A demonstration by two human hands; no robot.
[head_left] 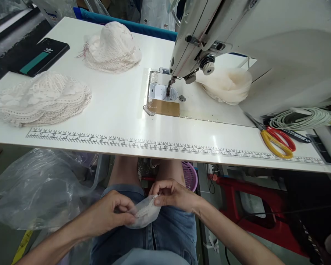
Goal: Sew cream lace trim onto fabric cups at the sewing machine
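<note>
Lace piece (pixel 145 215), small and pale: we hold it over our lap, below the tabletop's near edge. Left hand (pixel 110 217) pinches one side, fingers curled shut; right hand (pixel 172 197) pinches the top edge between thumb and forefinger. Risk: thin lace may slip or stretch if the two pinches pull apart; its exact shape is hard to judge here. On the tabletop: lace stack (pixel 42 99) at the left edge, scissors (pixel 277 140) near the right corner, sewing machine (pixel 237 36) at the back.
</note>
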